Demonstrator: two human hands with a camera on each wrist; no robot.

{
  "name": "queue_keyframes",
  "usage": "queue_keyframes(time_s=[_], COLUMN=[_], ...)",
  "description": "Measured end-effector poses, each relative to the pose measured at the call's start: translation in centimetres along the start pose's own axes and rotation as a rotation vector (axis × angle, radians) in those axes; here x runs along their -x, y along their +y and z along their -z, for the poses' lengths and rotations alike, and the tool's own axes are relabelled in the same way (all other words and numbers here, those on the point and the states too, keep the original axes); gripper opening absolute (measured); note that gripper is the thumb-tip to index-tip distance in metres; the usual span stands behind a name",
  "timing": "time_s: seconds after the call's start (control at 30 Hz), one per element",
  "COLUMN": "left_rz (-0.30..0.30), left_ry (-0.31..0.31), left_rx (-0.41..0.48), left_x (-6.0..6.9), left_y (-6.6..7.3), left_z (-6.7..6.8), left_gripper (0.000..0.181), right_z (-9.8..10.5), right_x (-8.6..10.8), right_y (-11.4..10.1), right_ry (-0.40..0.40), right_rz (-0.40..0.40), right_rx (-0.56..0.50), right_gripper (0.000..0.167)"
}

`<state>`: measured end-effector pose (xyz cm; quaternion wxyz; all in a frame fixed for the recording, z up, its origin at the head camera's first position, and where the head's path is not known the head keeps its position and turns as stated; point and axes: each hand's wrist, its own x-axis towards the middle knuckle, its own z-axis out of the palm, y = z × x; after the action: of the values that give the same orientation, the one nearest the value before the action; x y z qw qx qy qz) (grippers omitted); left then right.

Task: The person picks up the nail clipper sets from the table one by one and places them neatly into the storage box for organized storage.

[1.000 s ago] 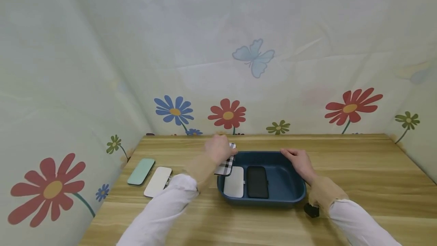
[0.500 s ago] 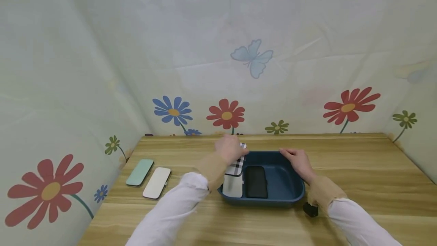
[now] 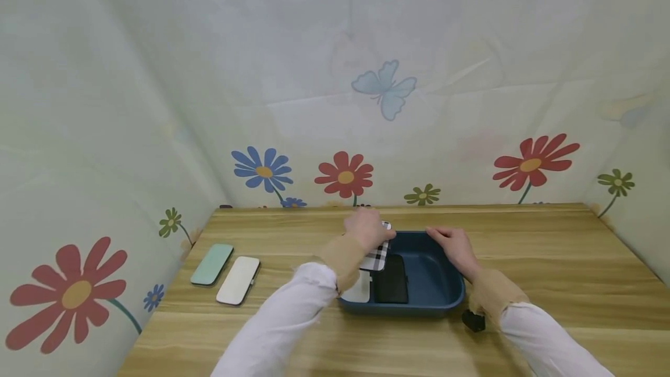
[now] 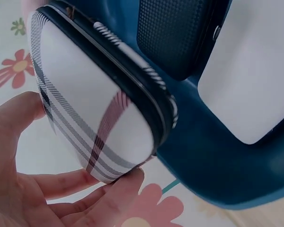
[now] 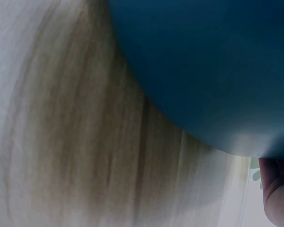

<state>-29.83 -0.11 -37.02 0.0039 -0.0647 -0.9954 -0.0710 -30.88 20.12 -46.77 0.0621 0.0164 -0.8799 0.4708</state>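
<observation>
The left hand [image 3: 366,229] pinched a plaid glasses case [image 4: 87,85] between thumb and fingers, holding it tilted over the far left rim of a blue tub [image 3: 431,287]. The right hand [image 3: 456,249] gripped the tub's far right rim, its fingers bent at the edge. Inside lay 2 cases side by side: a white case [image 3: 357,291] at left and a black textured case [image 4: 173,35] beside it. A mint-green case [image 3: 211,264] and a white-topped case [image 3: 238,281] rested on the wood-grain bench [image 3: 549,249], left of the tub.
</observation>
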Motion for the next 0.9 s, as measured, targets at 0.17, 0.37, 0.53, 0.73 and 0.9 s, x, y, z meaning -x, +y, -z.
queue_keyframes(time_s=[0.17,0.37,0.53,0.73,0.9], left_rz=[0.003,0.001,0.010,0.033,0.038], left_ry=[0.003,-0.041,-0.055,-0.073,-0.086], left_rx=[0.014,0.038,0.009,0.037,0.067], left_x=[-0.1,-0.2,-0.3,-0.2,-0.2], left_y=[0.5,0.9,1.3,2.3,3.0], left_z=[-0.6,-1.2,-1.5,-1.8,-2.4], left_gripper=[0.038,0.036,0.040,0.044,0.045], right_z=[0.1,0.1,0.1,0.1,0.1], right_x=[0.1,0.1,0.1,0.1,0.1], right_y=[0.0,-0.1,-0.1,0.0,-0.1], right_ry=[-0.002,-0.011,-0.017,-0.005,-0.007], right_rz=[0.000,-0.025,-0.032,-0.021,-0.020], right_rx=[0.006,-0.007,-0.013,-0.001,-0.003], right_gripper=[0.052,0.054,0.058,0.055,0.053])
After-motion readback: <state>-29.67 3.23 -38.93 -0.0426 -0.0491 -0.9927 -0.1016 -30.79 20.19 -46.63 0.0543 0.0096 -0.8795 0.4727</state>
